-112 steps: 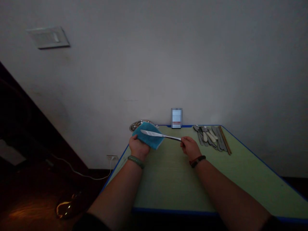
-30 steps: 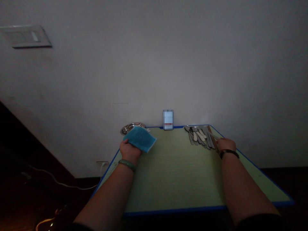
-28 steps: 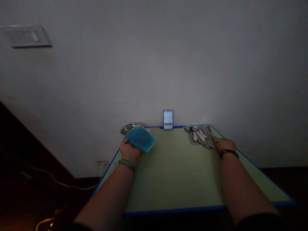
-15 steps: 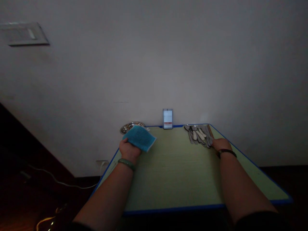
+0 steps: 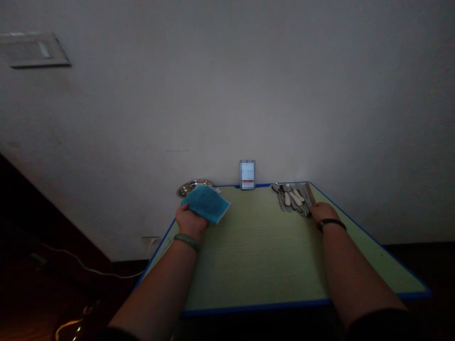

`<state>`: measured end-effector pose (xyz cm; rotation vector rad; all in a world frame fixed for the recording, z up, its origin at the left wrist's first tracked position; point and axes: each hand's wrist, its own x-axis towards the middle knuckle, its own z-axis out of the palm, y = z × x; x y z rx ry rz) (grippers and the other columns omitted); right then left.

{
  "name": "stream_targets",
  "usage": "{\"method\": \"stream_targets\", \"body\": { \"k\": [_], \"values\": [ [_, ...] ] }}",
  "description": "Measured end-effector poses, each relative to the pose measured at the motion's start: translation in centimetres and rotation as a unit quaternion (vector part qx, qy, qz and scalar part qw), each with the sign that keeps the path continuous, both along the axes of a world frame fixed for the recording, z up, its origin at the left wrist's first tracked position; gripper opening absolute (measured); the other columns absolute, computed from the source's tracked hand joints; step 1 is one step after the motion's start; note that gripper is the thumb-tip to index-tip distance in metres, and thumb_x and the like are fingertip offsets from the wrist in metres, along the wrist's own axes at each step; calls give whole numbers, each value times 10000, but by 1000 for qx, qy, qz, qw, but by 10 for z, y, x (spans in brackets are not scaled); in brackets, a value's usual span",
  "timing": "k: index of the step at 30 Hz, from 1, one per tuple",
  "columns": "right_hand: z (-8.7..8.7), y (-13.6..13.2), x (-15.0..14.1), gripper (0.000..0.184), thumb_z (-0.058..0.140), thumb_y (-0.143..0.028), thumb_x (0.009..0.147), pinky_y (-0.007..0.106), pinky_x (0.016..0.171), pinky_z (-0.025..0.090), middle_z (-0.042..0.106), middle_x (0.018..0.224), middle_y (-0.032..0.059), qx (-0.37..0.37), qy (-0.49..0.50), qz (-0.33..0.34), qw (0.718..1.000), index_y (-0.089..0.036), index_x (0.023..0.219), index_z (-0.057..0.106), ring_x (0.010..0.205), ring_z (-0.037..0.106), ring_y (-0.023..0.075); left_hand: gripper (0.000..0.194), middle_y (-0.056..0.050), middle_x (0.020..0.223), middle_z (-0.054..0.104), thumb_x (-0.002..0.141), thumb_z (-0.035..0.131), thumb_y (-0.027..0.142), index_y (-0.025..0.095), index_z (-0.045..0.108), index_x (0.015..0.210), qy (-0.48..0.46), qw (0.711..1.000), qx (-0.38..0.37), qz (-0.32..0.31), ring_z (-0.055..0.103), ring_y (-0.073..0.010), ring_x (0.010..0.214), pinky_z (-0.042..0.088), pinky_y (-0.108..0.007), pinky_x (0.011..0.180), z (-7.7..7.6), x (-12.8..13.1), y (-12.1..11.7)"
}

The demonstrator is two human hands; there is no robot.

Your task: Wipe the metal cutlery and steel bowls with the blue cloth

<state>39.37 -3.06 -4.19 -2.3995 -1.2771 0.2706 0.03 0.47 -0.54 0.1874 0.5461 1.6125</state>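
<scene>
a flat blue cloth (image 5: 206,203), left of centre, is gripped by the left hand (image 5: 191,222); right of centre, the right hand (image 5: 323,212) is at the grey metal cutlery (image 5: 287,199), its grip impossible to tell. a round shiny dish (image 5: 182,190) sits behind the cloth.

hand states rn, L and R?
Left hand: closed, holding the blue cloth.
Right hand: at the near right edge of the cutlery pile; open or closed cannot be told.

Cutlery (image 5: 293,196) lies right of the phone (image 5: 248,174), the plate (image 5: 180,190) left.
</scene>
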Motion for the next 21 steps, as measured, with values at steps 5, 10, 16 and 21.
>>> {"method": "stream_targets", "body": {
  "k": [5,10,16,21],
  "values": [
    [-4,2,0,326,518,-235,725,255,752,448,689,1017,121,32,-16,3,999,-173,984,705,967,624,212,499,-166,1117,651,766,357,284,91,576,1170,3,1000,-6,2,550,-328,1135,378,-529,972,4,3,-2],
    [-3,0,-2,318,518,-233,730,255,757,454,689,1010,121,29,-20,3,999,-173,979,708,953,627,207,500,-156,1160,634,751,393,294,114,571,1183,2,1000,7,-11,549,-335,1135,373,-545,974,3,2,-3],
    [-4,1,-3,309,471,-229,746,279,739,450,681,1034,127,4,-26,33,999,-173,929,714,947,626,230,508,-176,1145,638,771,355,300,90,568,1182,-3,1000,-7,3,555,-341,1125,380,-545,967,4,3,-1],
    [-6,2,0,291,473,-254,755,285,727,449,686,1018,128,11,-31,39,999,-179,893,719,942,629,242,516,-173,1146,638,760,369,273,89,553,1206,-5,1000,-2,8,562,-328,1119,380,-534,971,3,2,-1]
  ]
}}
